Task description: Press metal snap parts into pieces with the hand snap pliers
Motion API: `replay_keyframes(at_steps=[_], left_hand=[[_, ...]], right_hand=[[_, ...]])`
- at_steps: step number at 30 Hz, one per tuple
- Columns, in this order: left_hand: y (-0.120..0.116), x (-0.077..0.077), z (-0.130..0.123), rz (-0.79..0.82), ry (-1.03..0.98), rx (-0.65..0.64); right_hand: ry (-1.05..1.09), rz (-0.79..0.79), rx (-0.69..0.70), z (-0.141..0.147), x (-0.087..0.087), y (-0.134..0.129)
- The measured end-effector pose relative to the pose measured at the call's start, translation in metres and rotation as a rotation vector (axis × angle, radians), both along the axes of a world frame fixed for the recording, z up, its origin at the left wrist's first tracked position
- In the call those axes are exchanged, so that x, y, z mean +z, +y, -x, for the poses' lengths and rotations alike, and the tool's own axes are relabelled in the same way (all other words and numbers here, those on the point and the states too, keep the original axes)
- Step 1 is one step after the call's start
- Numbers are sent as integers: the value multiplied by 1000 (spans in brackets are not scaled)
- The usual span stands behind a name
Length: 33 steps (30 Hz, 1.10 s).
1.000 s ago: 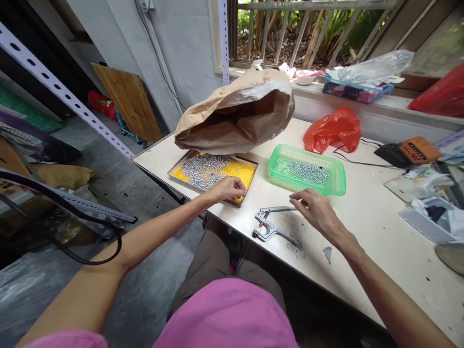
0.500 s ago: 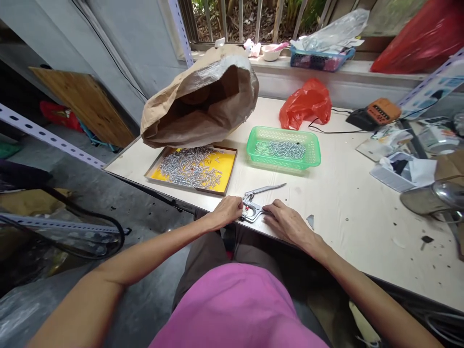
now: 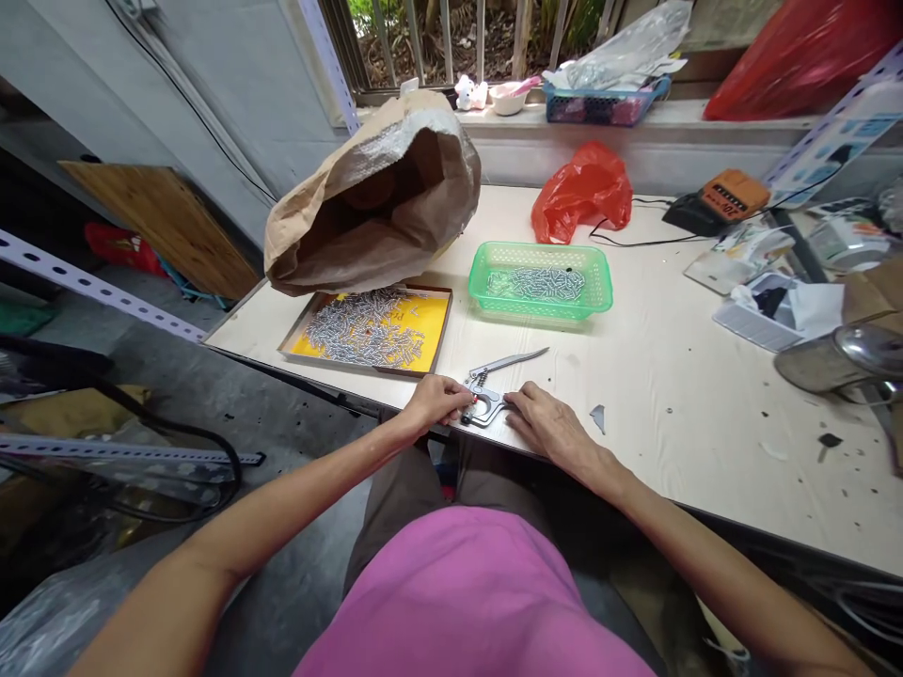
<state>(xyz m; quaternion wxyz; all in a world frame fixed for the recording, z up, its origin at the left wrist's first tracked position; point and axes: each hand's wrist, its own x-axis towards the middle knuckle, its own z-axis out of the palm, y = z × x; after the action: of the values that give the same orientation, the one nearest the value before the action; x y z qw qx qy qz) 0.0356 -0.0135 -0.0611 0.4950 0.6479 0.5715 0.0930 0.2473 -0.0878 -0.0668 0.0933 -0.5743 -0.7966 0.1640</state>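
A pair of metal hand-press pliers (image 3: 486, 406) lies on its side at the table's front edge, its upper handle spread away from its coil spring. My right hand (image 3: 554, 421) grips the lower handle, fingers curled around its end. At the jaw side, my left hand (image 3: 438, 402) is closed in a pinch by a small red part; whatever its fingertips hold is too small to make out. Just beyond it sits a shallow yellow-bottomed tray (image 3: 435, 329) of small silvery metal pieces (image 3: 359, 329). A green plastic basket (image 3: 598, 282) holds more such pieces (image 3: 550, 282).
A large open paper sack (image 3: 373, 202) leans over the back of the tray. Behind the basket rests a red plastic bag (image 3: 585, 193). To the right are a battery charger (image 3: 720, 202), a white box (image 3: 758, 324), a metal mug (image 3: 822, 367) and a grey scrap (image 3: 598, 417).
My left fingertips have shifted slightly against the pliers' jaw and show more of a pinch. My right hand stays on the handle. The camera view has shifted a little.
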Motion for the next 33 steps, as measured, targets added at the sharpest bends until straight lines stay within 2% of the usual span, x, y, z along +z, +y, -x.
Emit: replay_keyframes(at_steps=[2, 8, 15, 18, 23, 27, 33], left_hand=[[0, 0, -3, 90, -48, 45], [1, 0, -6, 145, 19, 81], [7, 12, -12, 209, 132, -16], [7, 14, -11, 246, 130, -14], [4, 11, -10, 269, 77, 48], [2, 6, -10, 256, 75, 88], [-1, 4, -11, 251, 75, 131]], right_hand=[[-4, -9, -4, 0, -2, 0], [-7, -3, -16, 0, -2, 0], [-44, 38, -47, 2, -1, 1], [-58, 53, -43, 1, 4, 3], [-143, -58, -16, -19, 10, 26], [-247, 23, 34, -36, 4, 49], [-213, -5, 59, -39, 2, 54]])
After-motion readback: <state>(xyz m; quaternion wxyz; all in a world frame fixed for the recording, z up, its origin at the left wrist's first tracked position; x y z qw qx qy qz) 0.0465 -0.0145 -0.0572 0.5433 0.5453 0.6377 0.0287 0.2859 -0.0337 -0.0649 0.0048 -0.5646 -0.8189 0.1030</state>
